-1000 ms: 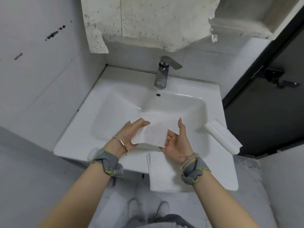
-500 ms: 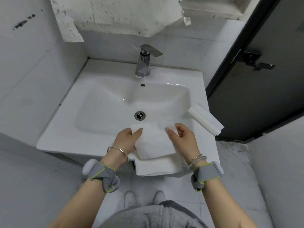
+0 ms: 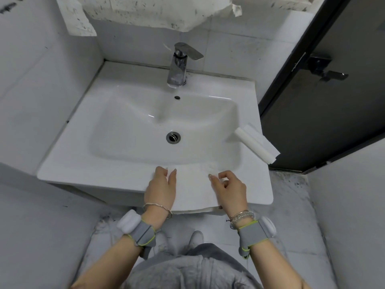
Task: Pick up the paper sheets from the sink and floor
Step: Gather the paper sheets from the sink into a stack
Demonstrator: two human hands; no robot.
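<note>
Where the paper sheets (image 3: 191, 184) lie on the near rim of the sink (image 3: 116, 163), the left hand (image 3: 161, 187) is laid straight-fingered on their left edge. Whether the curled right hand (image 3: 230, 187) grips cannot be told. Light and limp, the sheets are judged best pinched at the overhanging near edge.

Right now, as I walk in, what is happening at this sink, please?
Two bare hands are on a white paper sheet that lies flat across the front rim of the white ceramic sink. The left hand presses the sheet's left edge with straight fingers. The right hand touches its right side with curled fingers; whether it pinches is unclear. A folded stack of white paper lies on the sink's right rim, overhanging the edge.
</note>
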